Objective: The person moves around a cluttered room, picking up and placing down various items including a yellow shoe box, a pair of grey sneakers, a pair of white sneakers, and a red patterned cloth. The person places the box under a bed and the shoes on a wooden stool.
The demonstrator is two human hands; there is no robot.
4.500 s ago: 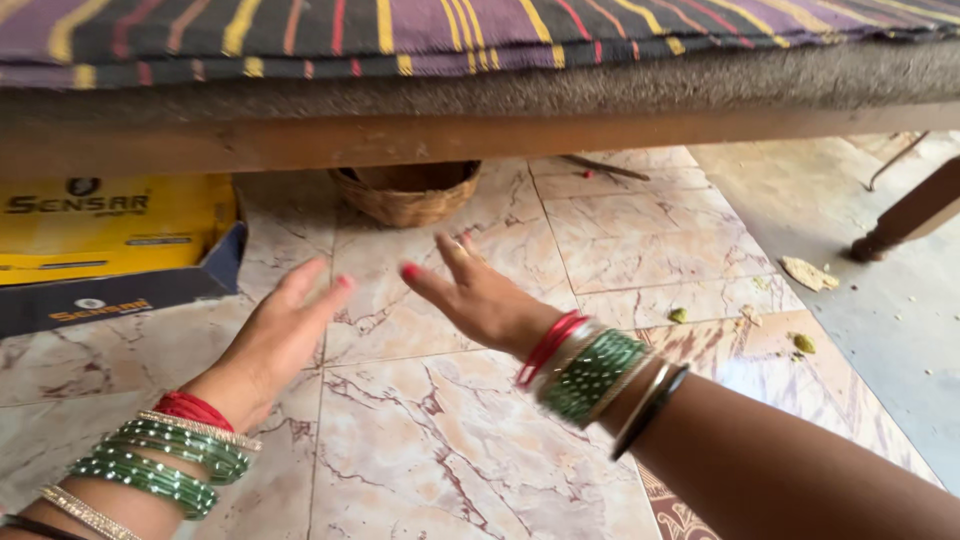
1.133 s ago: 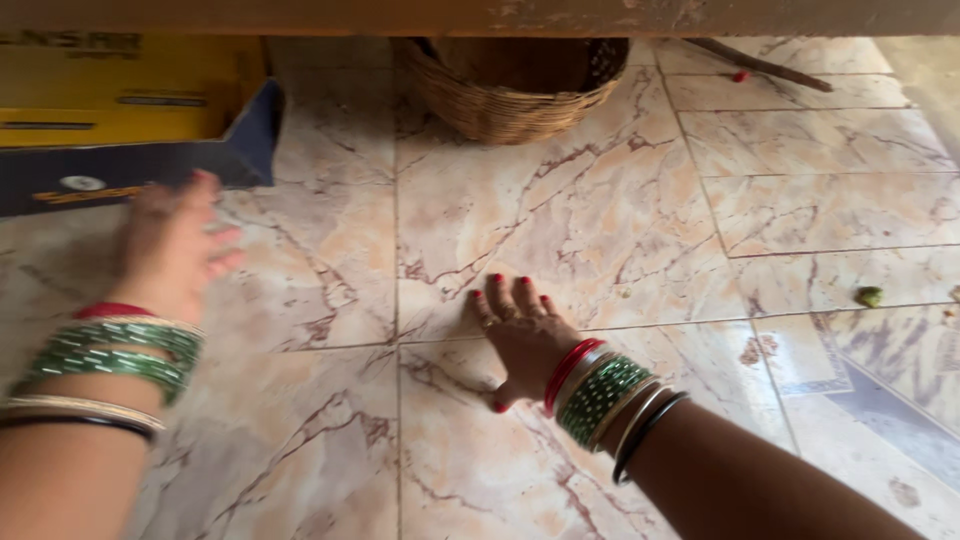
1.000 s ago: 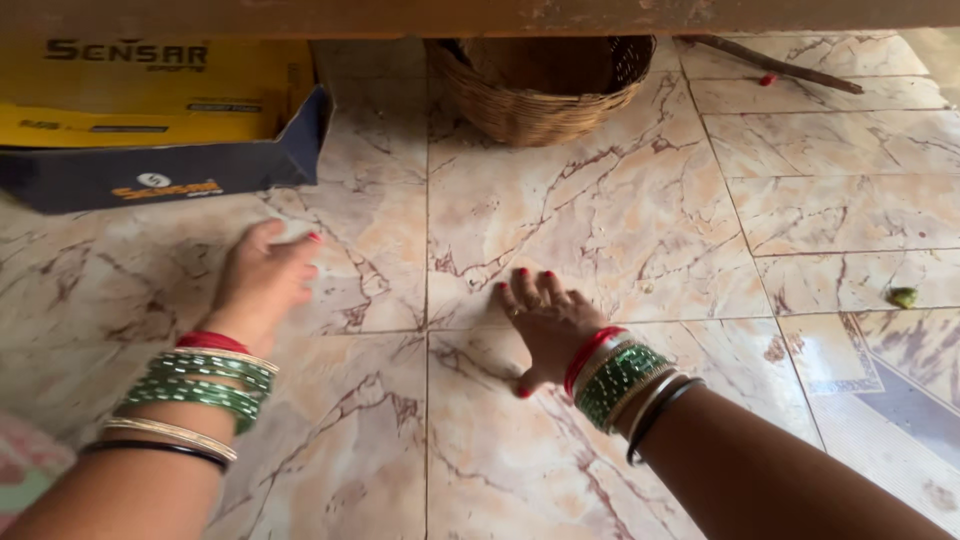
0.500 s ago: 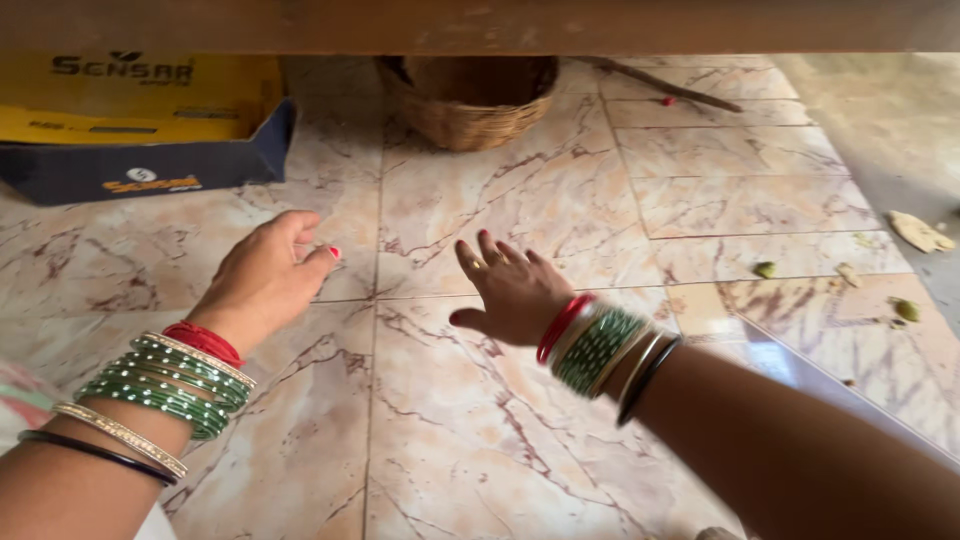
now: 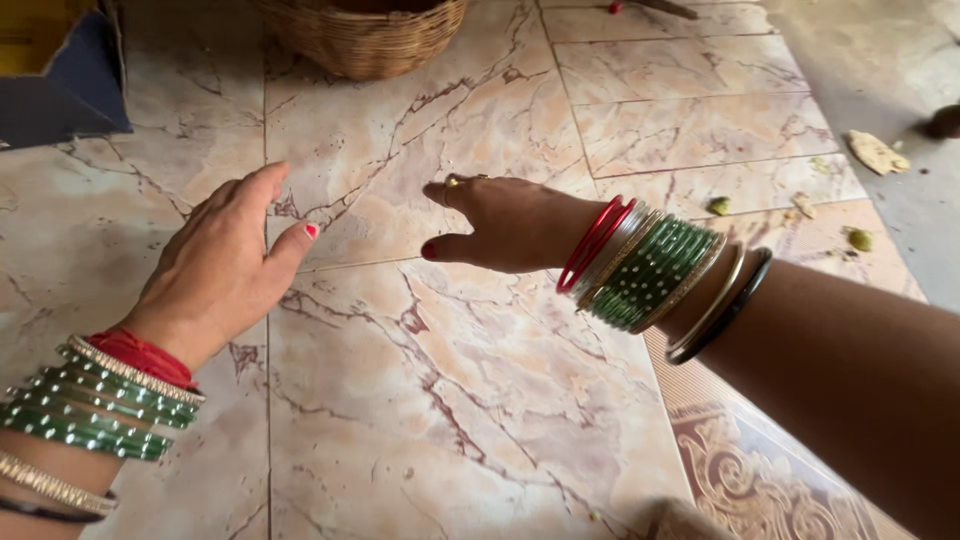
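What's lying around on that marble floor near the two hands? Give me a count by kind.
Hands: 2, the left hand and the right hand, both empty
Woven basket: 1
Dark blue box: 1
Small green scraps: 2
Pale flat scrap: 1
Total: 7

left hand: frame left, flat, fingers together, empty, over marble floor tile | right hand: frame centre, fingers curled, empty, above same tile
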